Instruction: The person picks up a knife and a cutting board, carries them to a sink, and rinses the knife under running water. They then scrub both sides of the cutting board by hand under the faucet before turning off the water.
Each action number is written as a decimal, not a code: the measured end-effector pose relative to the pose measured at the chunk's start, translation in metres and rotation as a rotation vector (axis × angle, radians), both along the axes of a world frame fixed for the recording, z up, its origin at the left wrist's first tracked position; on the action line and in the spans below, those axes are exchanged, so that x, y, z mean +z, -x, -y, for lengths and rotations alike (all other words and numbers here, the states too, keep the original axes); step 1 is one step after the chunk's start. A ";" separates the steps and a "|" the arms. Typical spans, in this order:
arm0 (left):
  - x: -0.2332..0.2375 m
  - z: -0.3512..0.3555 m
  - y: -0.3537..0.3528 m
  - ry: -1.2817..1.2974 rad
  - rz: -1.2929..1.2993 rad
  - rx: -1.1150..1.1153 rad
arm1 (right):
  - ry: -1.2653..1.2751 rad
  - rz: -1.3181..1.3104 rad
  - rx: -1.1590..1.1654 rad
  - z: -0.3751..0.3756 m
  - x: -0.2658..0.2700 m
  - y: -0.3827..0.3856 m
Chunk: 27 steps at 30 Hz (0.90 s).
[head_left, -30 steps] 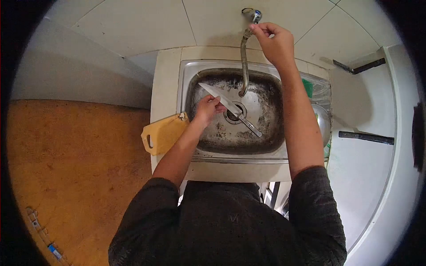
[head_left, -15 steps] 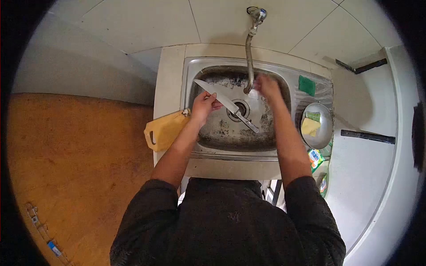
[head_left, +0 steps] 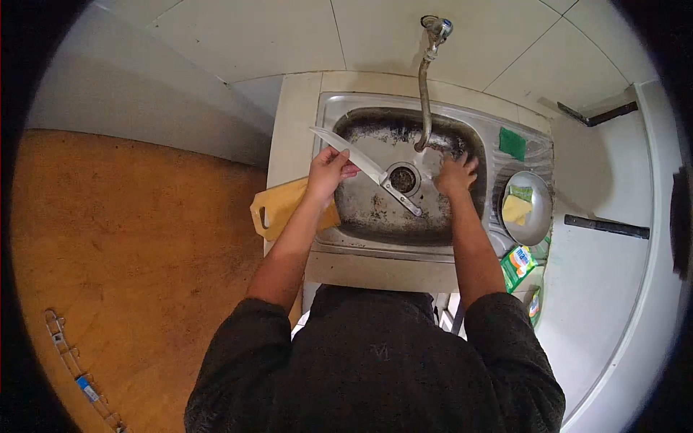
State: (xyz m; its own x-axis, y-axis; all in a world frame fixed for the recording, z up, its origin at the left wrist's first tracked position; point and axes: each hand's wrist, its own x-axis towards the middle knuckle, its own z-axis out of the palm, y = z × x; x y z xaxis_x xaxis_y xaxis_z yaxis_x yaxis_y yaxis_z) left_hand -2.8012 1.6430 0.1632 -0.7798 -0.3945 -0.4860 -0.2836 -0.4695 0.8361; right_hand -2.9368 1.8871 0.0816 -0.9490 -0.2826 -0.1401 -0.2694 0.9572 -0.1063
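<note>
My left hand (head_left: 330, 172) pinches a kitchen knife (head_left: 367, 166) by its blade, over the left side of the steel sink (head_left: 361, 224). The blade's tip points up and left, and the riveted handle slants down to the right past the drain (head_left: 403, 179). My right hand (head_left: 456, 175) is inside the basin on the right, fingers spread, holding nothing that I can see. Just above and left of it is the end of the faucet (head_left: 426, 108), where a little water seems to run. A yellow cutting board (head_left: 281, 206) lies at the sink's left edge, partly behind my left forearm.
On the drainboard at right are a green scouring pad (head_left: 512, 143) and a pan (head_left: 535, 229) holding a yellow sponge (head_left: 515, 209). A green detergent packet (head_left: 518, 267) lies below the pan. A wall stands close on the right.
My right hand has dropped from beside the faucet spout into the basin, and its fingers have spread. My left hand still holds the knife. The whole view has shifted slightly.
</note>
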 end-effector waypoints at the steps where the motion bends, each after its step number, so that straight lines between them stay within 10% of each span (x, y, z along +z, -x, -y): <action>1: 0.002 0.000 -0.001 0.000 0.004 -0.003 | 0.194 -0.112 0.061 -0.008 0.001 0.003; 3: 0.004 -0.001 0.000 0.006 -0.006 -0.012 | 0.386 -0.228 0.121 -0.018 -0.001 0.004; 10: -0.009 -0.008 0.008 -0.017 -0.011 -0.082 | 0.705 0.733 0.203 -0.011 0.087 -0.065; 19: -0.001 -0.017 0.011 -0.091 -0.037 -0.255 | 0.621 0.207 0.166 0.001 0.097 -0.119; 27: 0.025 0.012 0.011 0.293 0.133 -0.771 | 0.269 0.307 -0.015 -0.062 0.132 -0.132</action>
State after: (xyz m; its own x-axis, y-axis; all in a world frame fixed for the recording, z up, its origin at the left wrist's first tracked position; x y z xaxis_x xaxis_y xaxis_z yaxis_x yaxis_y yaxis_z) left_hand -2.8119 1.6306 0.1887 -0.8264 0.1010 -0.5540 -0.5415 0.1279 0.8309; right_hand -2.8044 1.9491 0.2133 -0.8790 -0.3339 -0.3403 -0.1720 0.8878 -0.4269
